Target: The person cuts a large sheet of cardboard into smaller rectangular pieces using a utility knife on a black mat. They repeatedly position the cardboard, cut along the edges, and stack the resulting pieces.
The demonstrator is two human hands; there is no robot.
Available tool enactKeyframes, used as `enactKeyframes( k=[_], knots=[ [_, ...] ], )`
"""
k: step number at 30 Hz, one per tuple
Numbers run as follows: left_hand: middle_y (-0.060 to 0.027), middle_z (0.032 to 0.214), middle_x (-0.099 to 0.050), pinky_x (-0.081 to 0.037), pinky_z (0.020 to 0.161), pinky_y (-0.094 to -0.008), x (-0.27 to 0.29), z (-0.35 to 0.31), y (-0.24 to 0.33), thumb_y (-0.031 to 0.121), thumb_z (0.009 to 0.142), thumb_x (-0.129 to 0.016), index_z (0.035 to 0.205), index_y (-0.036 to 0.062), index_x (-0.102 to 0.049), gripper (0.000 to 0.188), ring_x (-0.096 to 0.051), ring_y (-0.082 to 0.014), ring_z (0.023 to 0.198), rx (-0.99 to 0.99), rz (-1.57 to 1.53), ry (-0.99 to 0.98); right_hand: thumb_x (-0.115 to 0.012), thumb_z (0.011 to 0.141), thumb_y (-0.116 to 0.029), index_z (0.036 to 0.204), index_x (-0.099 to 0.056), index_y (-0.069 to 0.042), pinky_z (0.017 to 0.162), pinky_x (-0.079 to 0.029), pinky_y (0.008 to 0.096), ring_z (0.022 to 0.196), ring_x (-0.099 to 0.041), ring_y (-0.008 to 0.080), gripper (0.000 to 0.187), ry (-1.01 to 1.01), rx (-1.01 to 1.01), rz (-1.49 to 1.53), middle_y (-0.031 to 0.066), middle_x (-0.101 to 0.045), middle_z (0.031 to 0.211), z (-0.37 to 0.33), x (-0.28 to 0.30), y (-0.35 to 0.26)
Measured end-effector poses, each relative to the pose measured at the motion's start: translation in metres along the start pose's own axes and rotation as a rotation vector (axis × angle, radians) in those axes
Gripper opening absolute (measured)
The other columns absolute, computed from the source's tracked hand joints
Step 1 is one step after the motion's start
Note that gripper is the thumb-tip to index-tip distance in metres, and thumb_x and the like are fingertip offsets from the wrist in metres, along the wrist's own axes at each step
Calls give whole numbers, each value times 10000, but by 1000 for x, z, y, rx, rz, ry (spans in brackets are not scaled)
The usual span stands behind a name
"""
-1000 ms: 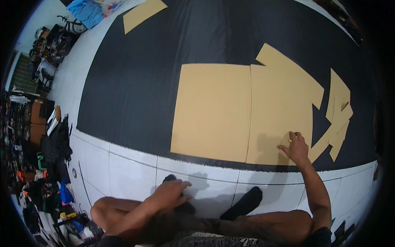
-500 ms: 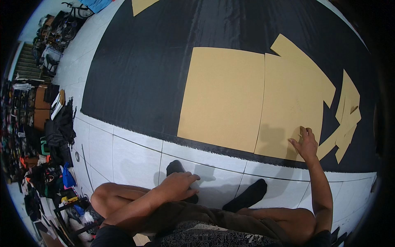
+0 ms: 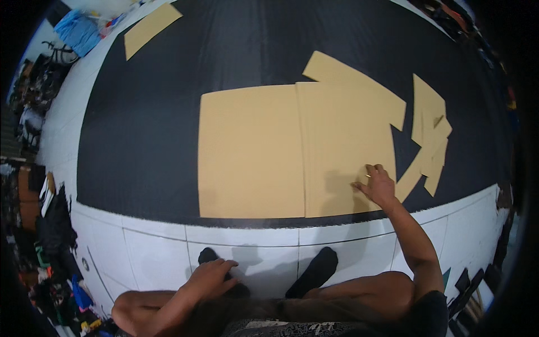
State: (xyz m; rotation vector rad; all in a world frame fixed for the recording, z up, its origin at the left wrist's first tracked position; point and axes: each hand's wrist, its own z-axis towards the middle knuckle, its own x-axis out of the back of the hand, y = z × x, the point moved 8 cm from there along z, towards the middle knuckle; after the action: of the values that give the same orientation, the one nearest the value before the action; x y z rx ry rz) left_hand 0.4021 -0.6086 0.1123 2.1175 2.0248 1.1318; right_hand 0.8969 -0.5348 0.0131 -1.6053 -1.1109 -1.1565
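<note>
My right hand point(image 3: 377, 184) lies near the lower right edge of a tan cardboard-like panel point(image 3: 348, 140), its fingers apart and slightly bent, with nothing visible in them. A small bright spot shows at one finger. Beside that panel on the left is a second tan panel point(image 3: 250, 154), their long edges meeting. Both rest on a black fabric sheet point(image 3: 143, 146). My left hand point(image 3: 210, 279) hangs over my left leg, fingers loosely stretched and holding nothing.
An angled tan piece point(image 3: 359, 84) sticks out beyond the right panel's far side. Several narrow tan pieces point(image 3: 429, 132) overlap at right; another strip point(image 3: 151, 28) lies far left. White floor tiles point(image 3: 157, 247) border the fabric. Bags and clutter point(image 3: 53, 224) line the left.
The whole view has shifted, so the panels sit further left and the far-left strip shows more fully. My right hand stays on the right panel; my left remains over my leg.
</note>
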Motion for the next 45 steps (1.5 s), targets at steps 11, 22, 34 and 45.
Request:
enactKeyframes(
  k=[11,22,34,45],
  knots=[
    [-195,1222,-640,-490,980,-461,0,1,-3,400,932,-640,1311,70,-596,505,-610,-381,1141,62,-10,-25,-740,849,-477,978,-600,-37,766,-524,443,905,-652,323,480,178,-80,86,142,-642,963,19,18,55],
    [-195,1234,-634,-484,988,-461,0,1,-8,406,933,-638,1307,65,-597,507,-602,-386,1148,-1,-3,-11,-703,893,-402,692,-498,-25,572,-444,443,591,-561,335,474,145,-20,368,143,-535,629,42,71,-6],
    [-182,1221,-661,-497,989,-422,-5,11,-6,435,909,-678,1278,49,-621,538,-622,-356,1154,124,24,-76,-627,922,-330,1100,-631,-46,924,-524,472,1101,-627,362,335,202,-270,28,176,-632,1145,80,32,132],
    [-207,1014,-585,-483,838,-490,-10,21,-9,96,878,-599,1005,55,-638,138,-542,-417,994,-16,-97,88,-673,852,-582,1263,-590,10,985,-510,482,1218,-590,365,726,216,-850,317,230,-602,1287,138,33,208]
  ],
)
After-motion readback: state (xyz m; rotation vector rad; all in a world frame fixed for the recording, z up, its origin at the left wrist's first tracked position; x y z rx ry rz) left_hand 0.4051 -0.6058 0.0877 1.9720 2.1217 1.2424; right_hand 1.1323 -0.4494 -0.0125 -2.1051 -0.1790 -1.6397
